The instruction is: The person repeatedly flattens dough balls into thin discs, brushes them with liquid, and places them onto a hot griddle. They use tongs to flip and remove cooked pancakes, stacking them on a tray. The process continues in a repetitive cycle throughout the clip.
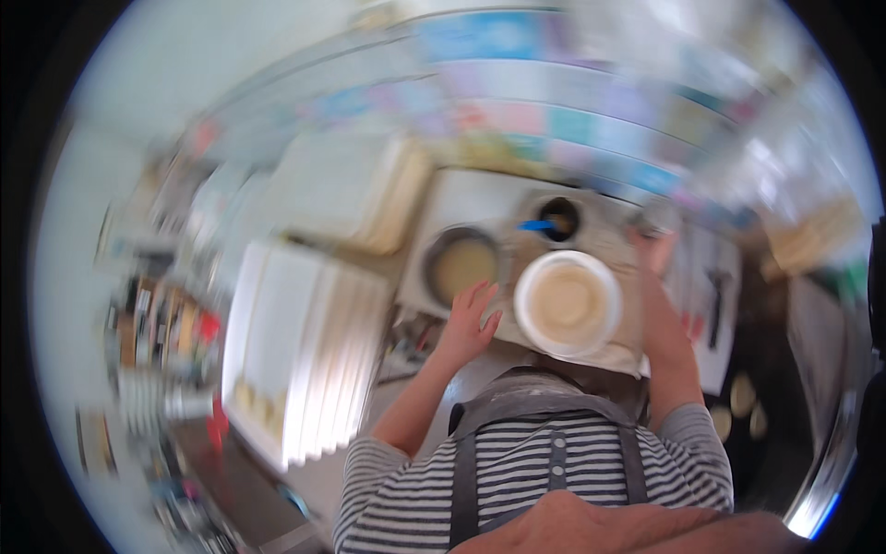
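My left hand has its fingers apart and holds nothing; it is over the near edge of a round dark-rimmed bowl of pale yellowish liquid. My right hand reaches out at the right and is closed around a blurred clear container, perhaps a jar or glass. Between my arms stands a white round tub with a beige, smooth mass inside. Beyond it is a small black bowl with a blue-handled utensil resting in it.
A tan cloth lies under the white tub. Left stand stacked white trays with pale dough pieces in the lowest part, and a big pale box. Right are a dark-handled tool and several pale dough pieces on a dark surface.
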Tool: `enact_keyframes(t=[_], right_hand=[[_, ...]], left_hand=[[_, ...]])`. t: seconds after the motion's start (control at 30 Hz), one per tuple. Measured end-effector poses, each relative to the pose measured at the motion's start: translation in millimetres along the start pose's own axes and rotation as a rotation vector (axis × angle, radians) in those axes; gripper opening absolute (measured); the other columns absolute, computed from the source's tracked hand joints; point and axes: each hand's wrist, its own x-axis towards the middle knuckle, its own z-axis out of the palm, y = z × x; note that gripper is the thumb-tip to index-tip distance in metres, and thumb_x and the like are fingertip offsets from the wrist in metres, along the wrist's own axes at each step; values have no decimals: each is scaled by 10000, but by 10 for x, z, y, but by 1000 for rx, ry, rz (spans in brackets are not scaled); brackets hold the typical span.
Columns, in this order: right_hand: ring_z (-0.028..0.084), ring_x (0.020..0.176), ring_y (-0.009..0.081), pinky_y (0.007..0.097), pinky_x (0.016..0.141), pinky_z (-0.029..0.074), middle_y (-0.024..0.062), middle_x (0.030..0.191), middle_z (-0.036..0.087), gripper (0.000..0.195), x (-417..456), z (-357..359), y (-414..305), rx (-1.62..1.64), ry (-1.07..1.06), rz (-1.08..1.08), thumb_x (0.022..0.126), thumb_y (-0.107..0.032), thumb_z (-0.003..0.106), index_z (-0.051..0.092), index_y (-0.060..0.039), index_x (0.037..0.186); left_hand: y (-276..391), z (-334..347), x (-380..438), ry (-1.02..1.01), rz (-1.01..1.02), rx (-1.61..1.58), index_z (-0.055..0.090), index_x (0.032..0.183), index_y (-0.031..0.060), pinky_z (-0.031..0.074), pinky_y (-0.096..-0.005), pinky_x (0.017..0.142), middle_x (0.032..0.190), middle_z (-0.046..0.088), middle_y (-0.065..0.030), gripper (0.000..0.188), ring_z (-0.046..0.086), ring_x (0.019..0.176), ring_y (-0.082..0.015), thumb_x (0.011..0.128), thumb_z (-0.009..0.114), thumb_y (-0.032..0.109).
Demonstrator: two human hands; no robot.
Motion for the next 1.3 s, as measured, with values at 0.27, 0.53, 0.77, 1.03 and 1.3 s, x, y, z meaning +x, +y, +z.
enact_keyframes(t=[0.27, 0.53, 0.77, 1.03, 1.3], right_hand=[[503, 909, 251, 367, 819, 409, 132, 1012, 506, 714, -459, 248, 465, -124, 85, 287, 657, -164, 739, 359, -12, 1241], [536, 775, 271, 387, 677, 436, 102, 806, 553, 494, -372, 589, -1601, -141, -873, -657, 673, -201, 662, 500, -102, 1129], [569, 835, 258, 393, 679, 470, 87, 876, 596, 187, -167, 836, -1348, -402, -685, -541, 756, -243, 532, 579, -123, 892], [548, 484, 157, 293, 485, 415, 52, 527, 557, 247, 44, -18, -906, 205, -345, 283, 809, -288, 549, 591, -44, 798], [552, 579, 129, 252, 530, 440, 57, 684, 592, 96, -170, -510, -1344, 143, -382, -52, 742, -114, 642, 617, -46, 805]], left_hand=[[-1231, -2449, -1547, 644, -390, 716, 519, 1080, 51, 369, -409, 901, 1108, 502, -165, 321, 461, 1044, -338, 766, 575, 89], [-1257, -2772, -2318, -62, -1350, 432, 614, 766, -29, 443, -368, 677, 777, 609, -197, 446, 594, 744, -285, 784, 538, 410], [-1387, -2650, -2830, 281, -1097, -221, 526, 1065, 9, 440, -246, 666, 827, 583, -39, 306, 545, 749, -115, 797, 576, 149], [-914, -2182, -1297, 724, -282, -831, 369, 1213, 113, 427, -451, 871, 1234, 409, -153, 785, 411, 1138, -318, 647, 620, 597], [-573, 949, 589, -242, -618, -2453, 535, 982, 45, 294, -533, 964, 1011, 558, -151, 412, 477, 1038, -328, 832, 449, 420]])
